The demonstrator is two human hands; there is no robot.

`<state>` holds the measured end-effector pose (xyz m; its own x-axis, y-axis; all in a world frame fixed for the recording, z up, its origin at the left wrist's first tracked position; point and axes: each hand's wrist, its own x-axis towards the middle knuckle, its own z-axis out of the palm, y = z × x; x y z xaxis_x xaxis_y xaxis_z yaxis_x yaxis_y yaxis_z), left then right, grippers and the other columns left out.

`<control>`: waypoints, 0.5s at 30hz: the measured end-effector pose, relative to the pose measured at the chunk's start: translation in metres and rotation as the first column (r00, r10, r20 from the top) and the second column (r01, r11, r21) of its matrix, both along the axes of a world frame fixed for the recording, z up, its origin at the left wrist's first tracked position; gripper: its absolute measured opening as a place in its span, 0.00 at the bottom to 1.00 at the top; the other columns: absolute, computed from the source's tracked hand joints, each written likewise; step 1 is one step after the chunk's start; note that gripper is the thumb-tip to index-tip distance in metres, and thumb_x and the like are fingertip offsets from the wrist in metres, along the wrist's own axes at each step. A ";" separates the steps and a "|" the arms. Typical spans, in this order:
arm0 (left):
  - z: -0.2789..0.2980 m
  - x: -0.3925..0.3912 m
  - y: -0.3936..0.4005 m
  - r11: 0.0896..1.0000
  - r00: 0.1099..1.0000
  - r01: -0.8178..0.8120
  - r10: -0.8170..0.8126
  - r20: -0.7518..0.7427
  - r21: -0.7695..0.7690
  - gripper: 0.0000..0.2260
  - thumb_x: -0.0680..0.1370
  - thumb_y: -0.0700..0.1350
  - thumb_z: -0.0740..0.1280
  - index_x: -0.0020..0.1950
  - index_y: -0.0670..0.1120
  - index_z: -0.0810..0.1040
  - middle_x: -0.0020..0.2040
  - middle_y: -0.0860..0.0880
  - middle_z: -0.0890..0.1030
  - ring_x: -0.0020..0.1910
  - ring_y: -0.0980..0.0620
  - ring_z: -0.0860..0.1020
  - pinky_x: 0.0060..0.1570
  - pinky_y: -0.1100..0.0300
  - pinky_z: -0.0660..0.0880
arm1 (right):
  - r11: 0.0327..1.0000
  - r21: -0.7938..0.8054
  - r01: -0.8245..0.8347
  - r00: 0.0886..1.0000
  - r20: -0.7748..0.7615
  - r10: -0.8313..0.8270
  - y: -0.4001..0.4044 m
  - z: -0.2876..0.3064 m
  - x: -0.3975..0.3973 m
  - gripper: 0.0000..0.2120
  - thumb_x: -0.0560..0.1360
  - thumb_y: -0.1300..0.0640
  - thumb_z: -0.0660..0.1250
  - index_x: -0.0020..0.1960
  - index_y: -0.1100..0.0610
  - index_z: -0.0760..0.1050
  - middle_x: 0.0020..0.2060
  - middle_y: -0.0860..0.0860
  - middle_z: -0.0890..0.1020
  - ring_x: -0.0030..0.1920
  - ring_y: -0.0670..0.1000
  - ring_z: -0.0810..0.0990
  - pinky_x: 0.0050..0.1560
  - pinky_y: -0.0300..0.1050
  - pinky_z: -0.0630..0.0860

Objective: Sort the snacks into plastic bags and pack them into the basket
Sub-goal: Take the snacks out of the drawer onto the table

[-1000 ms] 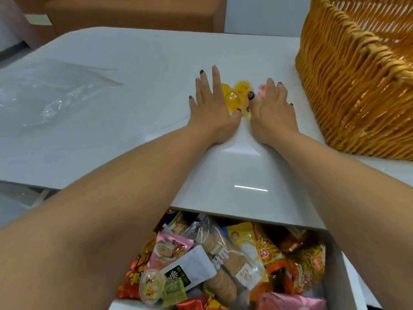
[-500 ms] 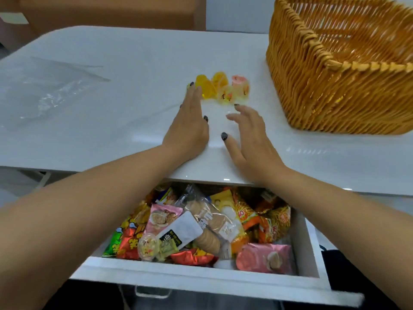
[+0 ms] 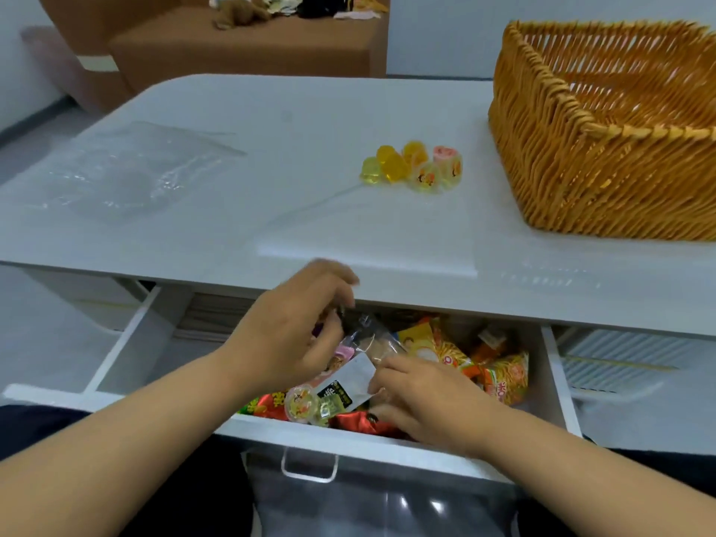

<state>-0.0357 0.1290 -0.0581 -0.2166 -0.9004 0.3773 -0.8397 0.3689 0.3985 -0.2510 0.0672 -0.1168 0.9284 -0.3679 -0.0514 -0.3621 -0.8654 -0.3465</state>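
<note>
The drawer [image 3: 271, 430] under the white table [image 3: 294, 110] stands pulled out, full of mixed snack packs. My left hand [image 3: 290, 335] curls its fingers around the top end of a clear biscuit pack [image 3: 368, 339] in the drawer. My right hand [image 3: 422, 397] rests over the snacks beside it, fingertips on a white sachet [image 3: 352, 377]; its grip is hidden. Several yellow and pink jelly cups [image 3: 414, 168] sit clustered on the table, at the far end of a flat clear bag [image 3: 368, 242]. The wicker basket [image 3: 581, 168] stands at the right, with nothing visible inside.
A second clear plastic bag [image 3: 128, 168] lies flat on the table's left side. Orange noodle packs [image 3: 503, 374] and a jelly cup [image 3: 300, 405] lie in the drawer. A brown sofa [image 3: 232, 44] stands beyond the table.
Both hands left the tabletop by the jelly cups, came back towards me and went down into the drawer. The left hand closed on the biscuit pack. The view pulled back.
</note>
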 end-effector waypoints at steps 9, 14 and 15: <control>-0.057 0.025 -0.003 0.713 0.891 -0.188 -0.166 0.423 0.676 0.40 0.71 0.52 0.72 0.78 0.56 0.53 0.72 0.50 0.62 0.71 0.48 0.61 0.65 0.51 0.71 | 0.988 0.035 -0.152 0.956 -0.250 0.156 0.003 -0.015 0.036 0.30 0.80 0.49 0.57 0.77 0.44 0.46 0.67 0.53 0.63 0.41 0.53 0.74 0.40 0.48 0.75; -0.062 0.023 -0.005 0.681 0.841 -0.288 -0.156 0.518 0.673 0.43 0.71 0.51 0.74 0.78 0.57 0.50 0.71 0.46 0.61 0.71 0.41 0.58 0.63 0.48 0.71 | 0.978 0.026 -0.208 0.929 -0.307 0.206 0.008 -0.021 0.064 0.24 0.82 0.47 0.51 0.77 0.41 0.50 0.69 0.57 0.61 0.45 0.56 0.73 0.40 0.46 0.69; -0.063 0.022 -0.006 0.678 0.829 -0.309 -0.152 0.538 0.667 0.43 0.71 0.52 0.74 0.78 0.56 0.50 0.72 0.46 0.61 0.72 0.40 0.58 0.65 0.47 0.70 | 0.977 0.029 -0.212 0.929 -0.304 0.210 0.009 -0.023 0.066 0.23 0.83 0.47 0.50 0.77 0.40 0.51 0.69 0.58 0.61 0.48 0.57 0.75 0.40 0.46 0.70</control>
